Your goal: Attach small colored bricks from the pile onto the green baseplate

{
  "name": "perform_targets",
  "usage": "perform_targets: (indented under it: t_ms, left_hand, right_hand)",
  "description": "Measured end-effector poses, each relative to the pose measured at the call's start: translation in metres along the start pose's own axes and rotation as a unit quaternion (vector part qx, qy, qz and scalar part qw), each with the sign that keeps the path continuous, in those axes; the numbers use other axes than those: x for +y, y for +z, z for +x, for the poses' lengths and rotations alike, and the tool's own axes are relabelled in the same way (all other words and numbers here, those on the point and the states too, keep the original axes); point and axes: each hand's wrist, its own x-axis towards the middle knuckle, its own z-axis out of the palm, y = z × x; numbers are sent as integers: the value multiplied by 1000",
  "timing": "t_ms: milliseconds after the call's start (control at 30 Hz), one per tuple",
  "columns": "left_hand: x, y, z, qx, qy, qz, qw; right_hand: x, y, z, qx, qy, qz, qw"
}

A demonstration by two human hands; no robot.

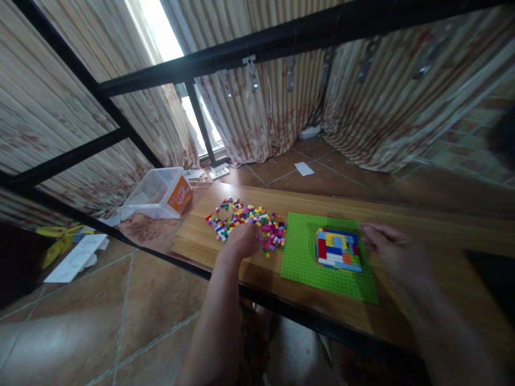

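Observation:
My left hand (243, 239) reaches down onto a loose pile of small coloured bricks (247, 213); its back faces me and hides most of the fingers. To the right of the pile lies a green studded baseplate (300, 262). On it stands a low, roughly square build of toy bricks (336, 251) in red, blue, yellow, white and light blue. Just off the plate's right edge hovers my right hand (396, 252), thumb and forefinger pressed together. Whatever may be between those fingertips is too small and blurred to name.
Everything sits on a narrow wooden table (225, 262) with a dark edge. Beyond its left end stands a clear plastic bin (161, 193) with an orange label. A dark flat object (493, 279) lies at the right. Black metal bars (257, 51) and curtains (265, 118) rise behind.

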Motion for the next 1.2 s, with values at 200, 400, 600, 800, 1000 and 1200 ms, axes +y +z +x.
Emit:
perform_targets:
  t_ms: [200,400,600,800,1000,1200]
  left_hand:
    - [1,0,8,29,49,-27,998]
    - [9,1,17,91,46,-13,995]
    - [7,8,26,79,43,8,996]
    - [9,1,25,86,28,-36,995]
    - [28,13,29,92,143,-251,953]
    - [79,39,19,61,256,-357,896]
  right_hand:
    - [-6,-1,0,10,-1,17,1000]
    - [-5,0,3,0,-9,24,1000]
    - [-5,-2,4,-6,-9,35,999]
    - [-4,-3,6,-7,-4,33,999]
    - [-12,5,-6,-69,-40,36,996]
    - [-24,17,-26,-202,-124,4,972]
